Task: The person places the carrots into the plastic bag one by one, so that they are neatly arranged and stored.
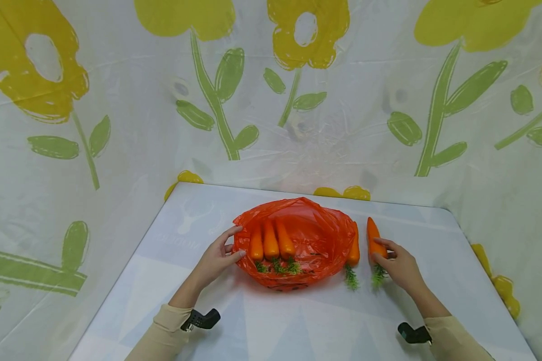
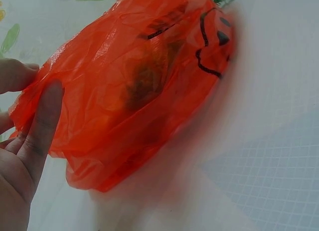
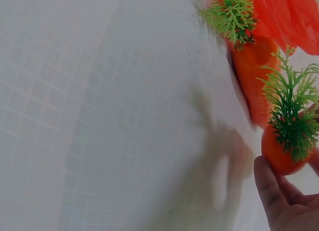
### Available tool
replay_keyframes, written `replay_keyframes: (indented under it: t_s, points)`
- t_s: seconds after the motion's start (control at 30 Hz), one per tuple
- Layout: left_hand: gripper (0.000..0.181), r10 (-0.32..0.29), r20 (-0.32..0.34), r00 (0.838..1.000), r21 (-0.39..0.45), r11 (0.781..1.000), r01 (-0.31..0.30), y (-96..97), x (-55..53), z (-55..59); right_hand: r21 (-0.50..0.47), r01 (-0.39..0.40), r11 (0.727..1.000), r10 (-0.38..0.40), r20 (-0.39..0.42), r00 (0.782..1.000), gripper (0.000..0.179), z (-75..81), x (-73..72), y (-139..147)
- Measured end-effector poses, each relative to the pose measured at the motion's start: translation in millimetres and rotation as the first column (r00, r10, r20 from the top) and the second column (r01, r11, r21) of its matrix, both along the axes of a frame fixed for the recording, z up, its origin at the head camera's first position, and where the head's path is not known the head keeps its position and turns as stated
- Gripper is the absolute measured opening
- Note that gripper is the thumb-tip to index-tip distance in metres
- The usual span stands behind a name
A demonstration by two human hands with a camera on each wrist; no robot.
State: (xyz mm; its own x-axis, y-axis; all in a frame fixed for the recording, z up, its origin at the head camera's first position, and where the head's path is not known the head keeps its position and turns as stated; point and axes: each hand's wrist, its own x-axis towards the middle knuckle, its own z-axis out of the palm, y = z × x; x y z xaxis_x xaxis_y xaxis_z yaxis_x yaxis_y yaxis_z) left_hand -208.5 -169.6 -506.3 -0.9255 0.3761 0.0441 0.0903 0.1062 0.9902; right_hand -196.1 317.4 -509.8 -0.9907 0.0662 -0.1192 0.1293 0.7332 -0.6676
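Holding one carrot (image 1: 373, 231) beside the red bag (image 1: 293, 287)

The right hand (image 1: 402, 266) pinches it near its leafy end; a loose carrot (image 1: 354, 253) lies just left of that grip. The left hand (image 1: 217, 258) pinches the bag's side, three carrots (image 1: 271, 243) just inside. Should that hold slacken, the thin plastic could sag over them.

- Site type: appears to be a makeshift recording booth; wider premises cannot be determined.
- Enclosure: flower-printed sheeting (image 1: 361, 115) surrounds a pale table (image 1: 433, 235).
- Equipment: black wrist-worn cameras (image 1: 208, 319).
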Motion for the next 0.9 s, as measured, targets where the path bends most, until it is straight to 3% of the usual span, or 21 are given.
replay_keyframes:
  t_s: [0.9]
  points:
    - [0.068,-0.007,-0.006,1.0,-0.01,1.0,0.007,0.0,-1.2,-1.9,-0.085,-0.016,0.996,0.012,-0.046,0.999,0.058,24.1,5.4,-14.2]
